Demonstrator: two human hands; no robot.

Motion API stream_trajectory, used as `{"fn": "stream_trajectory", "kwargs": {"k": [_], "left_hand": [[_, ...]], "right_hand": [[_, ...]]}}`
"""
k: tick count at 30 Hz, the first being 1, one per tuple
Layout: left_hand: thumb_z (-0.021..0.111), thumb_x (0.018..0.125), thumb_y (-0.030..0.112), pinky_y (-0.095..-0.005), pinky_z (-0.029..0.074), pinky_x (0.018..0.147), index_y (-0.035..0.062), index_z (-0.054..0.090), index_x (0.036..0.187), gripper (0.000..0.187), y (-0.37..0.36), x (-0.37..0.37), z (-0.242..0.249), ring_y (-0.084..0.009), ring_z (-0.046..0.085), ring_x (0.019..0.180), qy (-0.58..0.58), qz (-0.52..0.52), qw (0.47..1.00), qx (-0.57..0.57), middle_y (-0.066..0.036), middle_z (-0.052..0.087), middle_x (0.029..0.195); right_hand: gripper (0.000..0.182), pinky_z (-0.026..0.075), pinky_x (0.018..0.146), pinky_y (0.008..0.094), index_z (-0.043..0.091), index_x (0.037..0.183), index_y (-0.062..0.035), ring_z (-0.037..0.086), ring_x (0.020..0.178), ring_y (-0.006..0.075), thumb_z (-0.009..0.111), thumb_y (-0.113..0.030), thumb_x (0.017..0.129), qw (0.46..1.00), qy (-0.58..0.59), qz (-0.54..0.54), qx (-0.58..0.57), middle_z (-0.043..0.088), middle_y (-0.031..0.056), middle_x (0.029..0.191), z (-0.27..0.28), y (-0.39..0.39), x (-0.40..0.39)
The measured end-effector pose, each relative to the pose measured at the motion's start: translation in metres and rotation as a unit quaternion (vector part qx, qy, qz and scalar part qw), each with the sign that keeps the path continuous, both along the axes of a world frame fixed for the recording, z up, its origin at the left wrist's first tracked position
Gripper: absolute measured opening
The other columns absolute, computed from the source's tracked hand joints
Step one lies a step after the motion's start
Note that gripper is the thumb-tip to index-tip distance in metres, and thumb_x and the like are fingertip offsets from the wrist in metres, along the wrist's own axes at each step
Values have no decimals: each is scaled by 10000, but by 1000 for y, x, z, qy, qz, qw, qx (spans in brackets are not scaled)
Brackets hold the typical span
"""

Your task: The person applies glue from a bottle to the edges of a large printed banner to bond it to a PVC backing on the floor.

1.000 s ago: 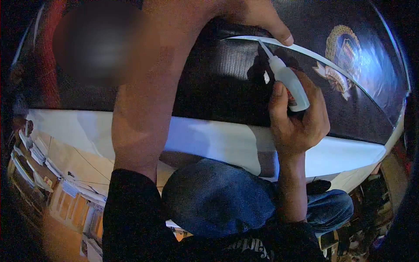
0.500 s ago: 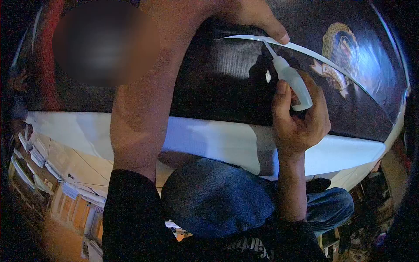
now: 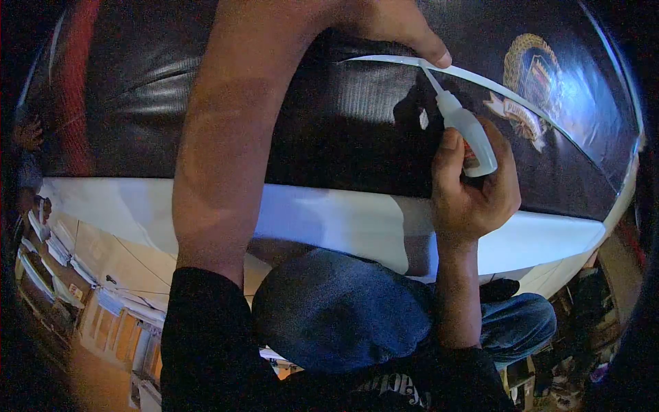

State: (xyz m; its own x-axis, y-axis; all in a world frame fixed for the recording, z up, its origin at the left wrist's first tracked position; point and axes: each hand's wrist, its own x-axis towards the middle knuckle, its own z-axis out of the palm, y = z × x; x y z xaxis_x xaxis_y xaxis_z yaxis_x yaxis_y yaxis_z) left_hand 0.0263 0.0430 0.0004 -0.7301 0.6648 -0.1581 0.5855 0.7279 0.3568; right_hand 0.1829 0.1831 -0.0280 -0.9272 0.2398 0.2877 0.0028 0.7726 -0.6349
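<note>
My right hand (image 3: 477,182) is closed round a small translucent squeeze bottle (image 3: 469,130), tilted with its long thin nozzle up and to the left. The nozzle tip is at a narrow white strip (image 3: 384,59) that curves across a glossy black sheet (image 3: 343,137). My left hand (image 3: 395,26) reaches over from the left. Its thumb is stretched out and rests on the strip just right of the nozzle tip; its other fingers are hidden or outside the view. To the right, the sheet bears a gold crest (image 3: 532,69) with a ribbon banner.
A white lower edge (image 3: 343,216) runs below the black sheet, above my jeans-clad knee (image 3: 343,309). A red band (image 3: 75,110) crosses the sheet at left. Another person's hand (image 3: 29,134) shows at the far left edge. Stacked items and shelves (image 3: 117,323) stand at lower left.
The bottle and its nozzle tip have shifted slightly to the right along the strip, with my right hand. My left hand stays almost in the same place.
</note>
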Motion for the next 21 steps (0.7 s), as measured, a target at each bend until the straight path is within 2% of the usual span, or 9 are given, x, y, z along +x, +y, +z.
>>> {"fn": "stream_trajectory", "kwargs": {"k": [5,11,21], "left_hand": [[723,631,605,-569,-63,1121,77,183,1483,1139,-4,-6,-3,-429,-36,1418,-20,-6,1000,23,-319,15,1506],[719,630,619,-571,-57,1121,77,178,1484,1147,-1,-2,-5,-440,-47,1413,9,-11,1000,12,-322,14,1505],[686,660,624,-566,-61,1121,73,171,1485,1118,0,-1,-5,-440,-53,1413,5,-12,1000,16,-328,4,1502]], "right_hand": [[247,523,593,282,640,936,-6,643,634,195,751,-112,743,999,19,-4,28,677,92,808,-1,2,0],[259,527,612,288,643,955,-12,655,653,200,746,-125,747,998,-27,-36,32,671,96,794,1,7,2],[238,528,623,281,648,941,-30,657,663,181,749,-109,740,997,-43,-56,-35,679,90,812,1,4,5]]}}
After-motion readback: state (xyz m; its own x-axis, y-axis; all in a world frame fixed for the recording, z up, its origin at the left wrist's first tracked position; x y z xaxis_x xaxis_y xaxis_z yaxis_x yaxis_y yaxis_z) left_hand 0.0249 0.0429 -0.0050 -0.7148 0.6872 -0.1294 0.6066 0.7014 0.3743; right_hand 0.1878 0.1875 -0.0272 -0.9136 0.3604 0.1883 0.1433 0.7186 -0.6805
